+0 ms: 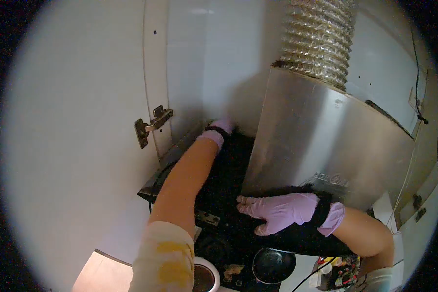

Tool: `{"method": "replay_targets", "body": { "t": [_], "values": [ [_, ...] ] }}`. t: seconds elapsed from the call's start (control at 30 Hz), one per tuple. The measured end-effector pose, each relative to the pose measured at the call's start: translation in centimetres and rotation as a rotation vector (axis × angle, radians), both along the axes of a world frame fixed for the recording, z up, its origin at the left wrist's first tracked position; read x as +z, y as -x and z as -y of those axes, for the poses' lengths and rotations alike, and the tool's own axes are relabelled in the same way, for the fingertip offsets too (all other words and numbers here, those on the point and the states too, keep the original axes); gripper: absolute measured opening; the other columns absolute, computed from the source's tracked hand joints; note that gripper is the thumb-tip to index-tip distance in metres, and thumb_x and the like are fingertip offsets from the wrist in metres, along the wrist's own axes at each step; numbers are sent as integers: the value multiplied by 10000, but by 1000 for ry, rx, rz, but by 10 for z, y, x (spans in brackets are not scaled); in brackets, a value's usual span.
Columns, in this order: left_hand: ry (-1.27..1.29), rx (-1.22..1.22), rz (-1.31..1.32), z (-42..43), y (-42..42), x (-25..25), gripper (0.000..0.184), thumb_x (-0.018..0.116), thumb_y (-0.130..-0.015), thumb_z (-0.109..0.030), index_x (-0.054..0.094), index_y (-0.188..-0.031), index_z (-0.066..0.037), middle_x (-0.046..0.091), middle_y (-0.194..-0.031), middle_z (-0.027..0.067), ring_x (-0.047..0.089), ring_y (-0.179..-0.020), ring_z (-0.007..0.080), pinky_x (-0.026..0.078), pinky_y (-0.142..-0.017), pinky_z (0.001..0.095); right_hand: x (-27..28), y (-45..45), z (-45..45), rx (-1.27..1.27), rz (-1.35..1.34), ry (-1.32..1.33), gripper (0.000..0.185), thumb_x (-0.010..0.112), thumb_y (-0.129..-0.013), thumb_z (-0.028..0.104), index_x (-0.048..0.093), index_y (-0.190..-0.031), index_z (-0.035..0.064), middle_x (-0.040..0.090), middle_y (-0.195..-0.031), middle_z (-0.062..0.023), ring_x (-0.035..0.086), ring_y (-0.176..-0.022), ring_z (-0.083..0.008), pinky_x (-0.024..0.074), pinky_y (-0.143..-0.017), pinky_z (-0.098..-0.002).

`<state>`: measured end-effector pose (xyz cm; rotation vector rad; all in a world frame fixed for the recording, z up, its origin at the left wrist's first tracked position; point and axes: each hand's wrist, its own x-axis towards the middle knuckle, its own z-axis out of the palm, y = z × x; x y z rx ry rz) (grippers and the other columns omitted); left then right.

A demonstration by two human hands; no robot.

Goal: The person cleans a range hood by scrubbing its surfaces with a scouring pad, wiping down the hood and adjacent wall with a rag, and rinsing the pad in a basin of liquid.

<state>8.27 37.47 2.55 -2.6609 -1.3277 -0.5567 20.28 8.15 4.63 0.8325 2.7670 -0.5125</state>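
Observation:
My left hand (221, 128), in a pinkish-purple glove with a black band at the wrist, reaches to the back of the dark hood top (228, 165), near the wall. Its fingers are mostly hidden and blurred. My right hand (280, 211), gloved the same way, lies palm down with spread fingers on the dark surface in front of the steel hood housing (326, 141). It holds nothing. A ribbed silver duct (319, 41) rises from the top of the housing.
An opened white cabinet door (78, 121) with a metal hinge (148, 127) stands at the left. Below are a dark pan (274, 265), a white-rimmed pot (215, 272) and a tray of small colourful items (343, 272). A black cable (417, 73) hangs at the right.

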Motion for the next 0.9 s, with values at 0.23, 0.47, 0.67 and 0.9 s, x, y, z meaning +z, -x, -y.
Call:
{"method": "replay_targets", "body": {
  "t": [0.23, 0.47, 0.67, 0.9],
  "values": [
    [208, -105, 22, -26, -7, -26, 269, 485, -799, -205, 618, -975, -52, 601, -1016, 162, 576, -925, 327, 444, -792, 428, 0, 1, -3, 4, 40, 39, 708, 538, -781, 278, 262, -1277, -144, 204, -1367, -319, 181, -1311, -362, 166, -1085, -366],
    [291, -306, -394, -5, 29, -30, 175, 595, -678, -131, 659, -819, -48, 642, -835, 147, 611, -762, 298, 470, -666, 418, -14, -7, -12, 9, -45, 35, 678, 531, -775, 290, 316, -1248, -144, 238, -1345, -333, 235, -1286, -381, 187, -1077, -357],
    [348, -266, -445, 136, 74, 43, 274, 570, -663, -134, 624, -897, -1, 629, -833, 148, 598, -770, 275, 459, -656, 389, 23, 10, 21, -135, 148, -28, 572, 493, -798, 288, 391, -1205, -101, 420, -1232, -253, 500, -1008, -333, 409, -852, -362],
    [487, -349, 272, 216, 119, 29, 431, 483, -780, -83, 450, -1203, -4, 508, -1185, 126, 499, -1044, 217, 419, -843, 333, 56, 8, 87, -311, -201, -147, 569, 493, -816, 253, 354, -1261, -72, 434, -1254, -249, 415, -1179, -337, 328, -989, -324]
  ]
}}
